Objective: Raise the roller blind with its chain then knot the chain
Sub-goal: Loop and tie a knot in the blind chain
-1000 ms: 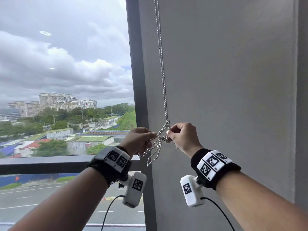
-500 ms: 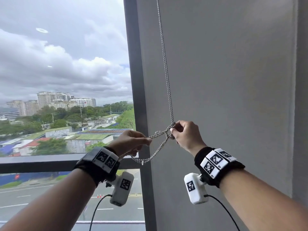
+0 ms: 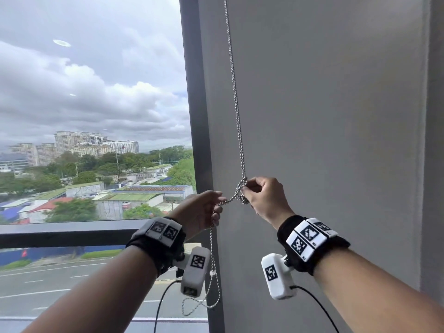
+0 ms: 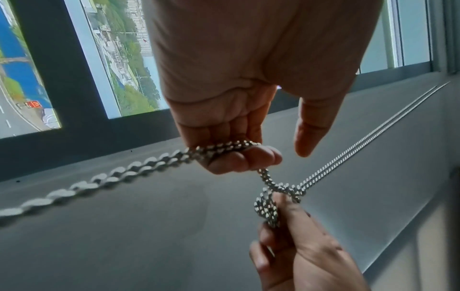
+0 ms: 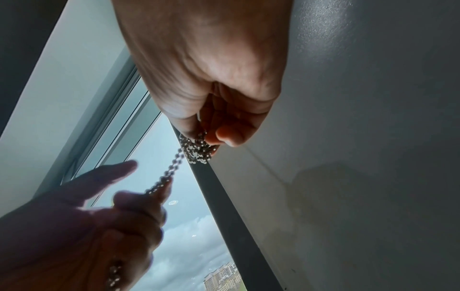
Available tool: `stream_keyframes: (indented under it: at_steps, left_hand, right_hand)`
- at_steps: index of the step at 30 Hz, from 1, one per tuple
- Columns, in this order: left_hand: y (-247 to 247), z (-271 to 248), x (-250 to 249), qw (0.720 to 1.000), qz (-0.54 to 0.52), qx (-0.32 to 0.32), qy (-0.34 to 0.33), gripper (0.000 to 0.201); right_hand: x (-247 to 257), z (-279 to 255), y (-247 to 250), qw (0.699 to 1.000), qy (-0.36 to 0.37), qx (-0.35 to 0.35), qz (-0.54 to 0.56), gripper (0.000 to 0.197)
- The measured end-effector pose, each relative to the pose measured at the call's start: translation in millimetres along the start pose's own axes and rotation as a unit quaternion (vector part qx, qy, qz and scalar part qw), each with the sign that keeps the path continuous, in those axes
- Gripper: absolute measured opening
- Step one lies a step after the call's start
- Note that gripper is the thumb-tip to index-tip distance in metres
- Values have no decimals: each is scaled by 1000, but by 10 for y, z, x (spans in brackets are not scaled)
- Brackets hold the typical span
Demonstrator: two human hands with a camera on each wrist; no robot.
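Note:
A silver bead chain (image 3: pixel 236 111) hangs doubled down the grey wall beside the window. At chest height it is wound into a loose knot (image 3: pixel 241 192), seen close as the knot (image 4: pixel 272 198) and the knot (image 5: pixel 196 149). My right hand (image 3: pixel 263 198) pinches that knot with thumb and fingers. My left hand (image 3: pixel 201 210) sits just left of it, fingers curled round the doubled chain (image 4: pixel 224 148) with the thumb held away. The slack tail (image 3: pixel 211 272) drops below my left hand in a loop. The blind itself is out of view.
A dark window frame post (image 3: pixel 197 116) stands directly left of the chain, with glass (image 3: pixel 91 104) and a city view beyond. A dark horizontal rail (image 3: pixel 60 233) crosses the window below my left hand. The grey wall (image 3: pixel 324 116) fills the right side.
My left hand has drawn the chain tail leftward and through. The wide loop between the hands has shrunk into a small knot at my right fingers, and the tail now hangs long.

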State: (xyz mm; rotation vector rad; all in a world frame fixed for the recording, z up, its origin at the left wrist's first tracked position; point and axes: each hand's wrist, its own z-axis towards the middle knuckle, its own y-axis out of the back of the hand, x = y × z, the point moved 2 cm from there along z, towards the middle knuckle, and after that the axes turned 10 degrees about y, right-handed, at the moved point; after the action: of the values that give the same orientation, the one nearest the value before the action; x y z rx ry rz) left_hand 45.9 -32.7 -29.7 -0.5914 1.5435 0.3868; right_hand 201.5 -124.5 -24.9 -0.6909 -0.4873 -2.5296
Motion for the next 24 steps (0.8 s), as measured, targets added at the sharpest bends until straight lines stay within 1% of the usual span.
stream_keyframes:
  at_steps: [3, 5, 7, 10, 12, 15, 17, 21, 24]
  left_hand:
    - [-139, 52, -27, 1000, 9, -6, -28, 12]
    - [-201, 90, -64, 998, 17, -18, -63, 19]
    - [-241, 130, -95, 993, 29, -50, -100, 22]
    - [-259, 164, -102, 983, 37, -112, -143, 18]
    - [-253, 185, -72, 973, 48, -147, -173, 21]
    - [-261, 213, 3, 957, 55, -193, -209, 21]
    - [-295, 217, 36, 954, 41, -197, -223, 21]
    - [-323, 211, 55, 958, 15, -178, -226, 22]
    - [-343, 201, 8, 964, -16, -144, -224, 20]
  right_hand:
    - [22, -14, -35, 1000, 9, 3, 12, 4]
    - [39, -22, -39, 1000, 7, 8, 22, 5]
    - [67, -39, -32, 999, 7, 9, 30, 5]
    - [100, -85, -21, 997, -2, 3, 75, 9]
    - [108, -117, -32, 994, -12, 11, 106, 7]
    - [105, -146, -71, 992, -17, 18, 120, 13]
    - [104, -154, -89, 992, -21, 16, 122, 15]
    - [99, -173, -95, 992, -25, 23, 125, 15]
    - [110, -181, -79, 993, -18, 28, 114, 12]
